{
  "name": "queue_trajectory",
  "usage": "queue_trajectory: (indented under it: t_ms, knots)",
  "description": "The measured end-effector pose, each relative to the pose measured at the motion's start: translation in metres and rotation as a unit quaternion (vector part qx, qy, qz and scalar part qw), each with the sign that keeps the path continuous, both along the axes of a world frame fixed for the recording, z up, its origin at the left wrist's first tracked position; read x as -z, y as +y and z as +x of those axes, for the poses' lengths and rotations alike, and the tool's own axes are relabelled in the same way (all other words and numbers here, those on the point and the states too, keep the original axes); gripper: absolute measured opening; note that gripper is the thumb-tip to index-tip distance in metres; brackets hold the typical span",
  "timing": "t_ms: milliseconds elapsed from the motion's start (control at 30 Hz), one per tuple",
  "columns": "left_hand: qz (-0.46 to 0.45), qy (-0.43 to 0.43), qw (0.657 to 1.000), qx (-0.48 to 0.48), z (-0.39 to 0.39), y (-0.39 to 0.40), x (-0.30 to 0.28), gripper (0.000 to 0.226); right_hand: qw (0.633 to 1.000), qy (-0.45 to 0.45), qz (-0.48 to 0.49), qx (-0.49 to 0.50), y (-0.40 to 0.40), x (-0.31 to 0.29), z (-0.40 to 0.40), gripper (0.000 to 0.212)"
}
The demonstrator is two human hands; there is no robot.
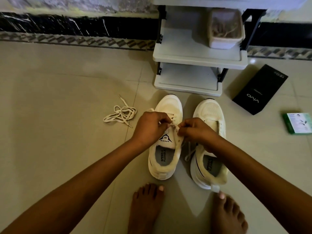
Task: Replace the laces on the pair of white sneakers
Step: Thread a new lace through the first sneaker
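Both hands, left hand [152, 126] and right hand [194, 130], pinch the lace [173, 123] over the left sneaker [166, 141], whose long axis runs straight away from the person.

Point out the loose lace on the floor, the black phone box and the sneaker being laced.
loose lace [121, 114]: head view, tangled middle.
black phone box [260, 89]: head view, top face.
sneaker being laced [170, 105]: head view, toe cap.
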State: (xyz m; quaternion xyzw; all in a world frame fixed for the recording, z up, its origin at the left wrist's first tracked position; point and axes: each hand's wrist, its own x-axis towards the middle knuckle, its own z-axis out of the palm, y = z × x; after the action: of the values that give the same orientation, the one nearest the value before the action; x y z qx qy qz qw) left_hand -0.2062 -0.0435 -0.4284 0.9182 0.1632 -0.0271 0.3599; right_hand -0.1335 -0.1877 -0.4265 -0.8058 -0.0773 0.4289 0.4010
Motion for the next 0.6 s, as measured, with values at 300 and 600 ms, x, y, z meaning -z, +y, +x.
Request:
queue_trajectory:
  t_ms: [300, 600]
  knots:
    - [-0.035, 0.023, 0.999, 0.024, 0.0, -0.0026, 0.0054, 0.016, 0.998, 0.052, 0.023, 0.019, -0.0021, -0.0059, 0.0027, 0.018]
    - [0.045, 0.014, 0.999, 0.009, 0.0003, -0.0091, 0.0075, 0.017, 0.998, 0.049, 0.029, 0.015, -0.0029, -0.0052, 0.0017, 0.013]
